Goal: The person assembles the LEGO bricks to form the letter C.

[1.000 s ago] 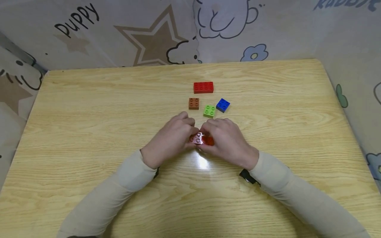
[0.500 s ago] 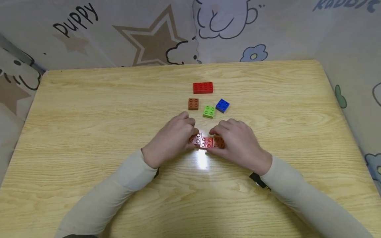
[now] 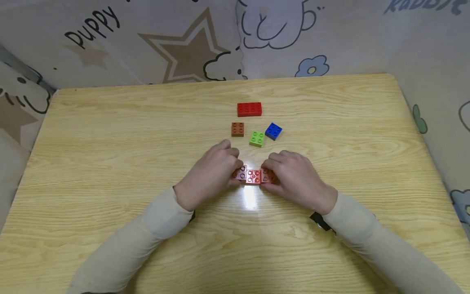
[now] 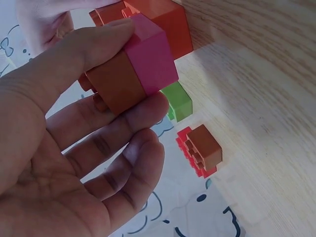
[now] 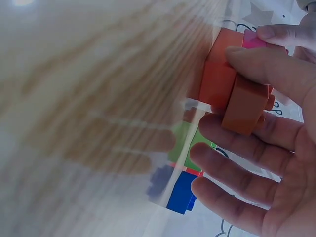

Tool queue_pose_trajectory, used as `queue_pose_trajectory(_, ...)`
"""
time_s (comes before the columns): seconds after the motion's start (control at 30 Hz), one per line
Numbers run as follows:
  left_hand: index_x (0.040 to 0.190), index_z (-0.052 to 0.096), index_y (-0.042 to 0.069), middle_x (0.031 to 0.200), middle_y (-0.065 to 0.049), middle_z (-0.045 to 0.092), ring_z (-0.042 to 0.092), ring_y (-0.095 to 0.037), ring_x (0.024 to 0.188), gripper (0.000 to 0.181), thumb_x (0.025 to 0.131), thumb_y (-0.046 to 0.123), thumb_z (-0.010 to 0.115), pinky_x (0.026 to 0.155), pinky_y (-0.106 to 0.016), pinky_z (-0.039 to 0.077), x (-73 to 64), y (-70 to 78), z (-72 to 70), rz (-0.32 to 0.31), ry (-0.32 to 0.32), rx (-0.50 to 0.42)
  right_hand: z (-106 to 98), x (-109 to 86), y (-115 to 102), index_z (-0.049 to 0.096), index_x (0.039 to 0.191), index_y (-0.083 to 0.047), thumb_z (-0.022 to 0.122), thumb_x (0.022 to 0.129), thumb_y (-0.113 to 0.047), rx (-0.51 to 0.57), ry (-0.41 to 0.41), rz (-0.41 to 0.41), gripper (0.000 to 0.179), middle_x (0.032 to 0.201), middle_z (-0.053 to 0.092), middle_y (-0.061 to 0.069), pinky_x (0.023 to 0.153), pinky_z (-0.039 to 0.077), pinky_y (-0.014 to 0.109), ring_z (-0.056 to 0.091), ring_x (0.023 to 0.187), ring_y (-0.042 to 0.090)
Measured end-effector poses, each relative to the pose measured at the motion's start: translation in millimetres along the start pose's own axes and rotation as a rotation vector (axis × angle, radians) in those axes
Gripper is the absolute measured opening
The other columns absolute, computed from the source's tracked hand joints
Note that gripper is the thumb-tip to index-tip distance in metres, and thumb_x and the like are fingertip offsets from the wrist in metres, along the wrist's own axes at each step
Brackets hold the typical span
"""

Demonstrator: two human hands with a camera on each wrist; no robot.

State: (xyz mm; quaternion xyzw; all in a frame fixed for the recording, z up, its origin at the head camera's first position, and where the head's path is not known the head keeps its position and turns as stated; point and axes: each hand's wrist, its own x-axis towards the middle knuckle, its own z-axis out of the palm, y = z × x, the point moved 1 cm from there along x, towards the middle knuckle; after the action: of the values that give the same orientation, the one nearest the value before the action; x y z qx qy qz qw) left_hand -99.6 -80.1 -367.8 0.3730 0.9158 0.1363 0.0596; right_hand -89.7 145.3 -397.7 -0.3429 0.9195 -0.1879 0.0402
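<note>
In the head view, my left hand pinches a brown toy brick stacked on a pink toy brick, between thumb and fingers. Beside this stack sits an orange-red toy brick whose studs show between the hands. On its right end is another brown toy brick, pinched by my right hand. In the right wrist view the thumb lies on one side and a finger on the other; the remaining fingers are spread. Whether the pink brick rests on the orange-red one or only touches it, I cannot tell.
Beyond the hands on the wooden table lie a lime green brick, a blue brick, a loose brown brick and a long red brick. A patterned wall covering borders the table's back.
My right hand has shifted right along the orange-red brick, uncovering its middle studs, and its fingers have closed in on the brown brick. The left hand stays nearly in place.
</note>
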Motion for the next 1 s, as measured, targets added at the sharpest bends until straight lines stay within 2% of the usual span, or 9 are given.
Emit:
queue_pose_trajectory(0.37,0.092,0.082,0.006,0.080,-0.001,0.060,0.045,-0.022,0.080,0.025,0.085,0.024,0.098,0.072,-0.035,0.041,0.0,0.1,0.9,-0.005,0.008,-0.004,1.0,1.2,-0.2,0.079,0.102,-0.004,0.095,0.087,-0.024,-0.001,-0.001,-0.023,0.030,0.086,0.068,-0.001,0.072,0.053,0.043,0.055,0.074,0.017)
queue_pose_trajectory(0.57,0.097,0.082,0.005,0.083,-0.001,0.063,0.047,-0.023,0.082,0.028,0.085,0.025,0.097,0.075,-0.036,0.043,-1.2,-2.0,2.0,-0.025,-0.014,-0.035,1.5,1.2,0.0,0.079,0.099,-0.004,0.095,0.087,-0.022,-0.003,-0.002,-0.021,0.026,0.077,0.061,-0.005,0.067,0.051,0.041,0.051,0.070,0.014)
queue_pose_trajectory(0.7,0.107,0.083,0.004,0.092,-0.002,0.069,0.054,-0.023,0.090,0.041,0.082,0.032,0.099,0.083,-0.038,0.047,-2.2,-9.9,0.9,-0.053,-0.066,-0.148,2.0,0.6,0.3,0.079,0.099,-0.004,0.095,0.087,-0.023,-0.009,-0.001,-0.025,0.027,0.080,0.065,-0.003,0.067,0.052,0.040,0.053,0.071,0.014)
queue_pose_trajectory(0.8,0.116,0.082,0.003,0.104,-0.003,0.074,0.061,-0.022,0.101,0.053,0.082,0.041,0.098,0.094,-0.039,0.051,-2.5,-18.3,-2.8,-0.086,-0.078,-0.257,2.2,0.4,0.4,0.079,0.100,-0.004,0.095,0.087,-0.023,-0.010,0.004,-0.030,0.028,0.082,0.066,-0.003,0.066,0.051,0.040,0.053,0.071,0.014)
queue_pose_trajectory(0.87,0.119,0.082,0.004,0.109,-0.004,0.075,0.064,-0.022,0.107,0.053,0.087,0.044,0.094,0.097,-0.041,0.052,-2.4,-23.5,-5.7,-0.117,-0.059,-0.323,2.3,0.4,0.6,0.079,0.100,-0.004,0.095,0.087,-0.023,-0.014,0.008,-0.034,0.028,0.082,0.066,-0.003,0.065,0.051,0.040,0.053,0.070,0.014)
queue_pose_trajectory(1.0,0.119,0.081,0.006,0.108,-0.003,0.075,0.065,-0.022,0.103,0.040,0.100,0.041,0.082,0.093,-0.042,0.053,1.6,-31.8,-9.7,-0.179,0.015,-0.406,1.8,0.6,1.2,0.079,0.101,-0.004,0.095,0.087,-0.024,-0.029,0.012,-0.040,0.029,0.084,0.067,-0.002,0.065,0.052,0.041,0.055,0.071,0.015)
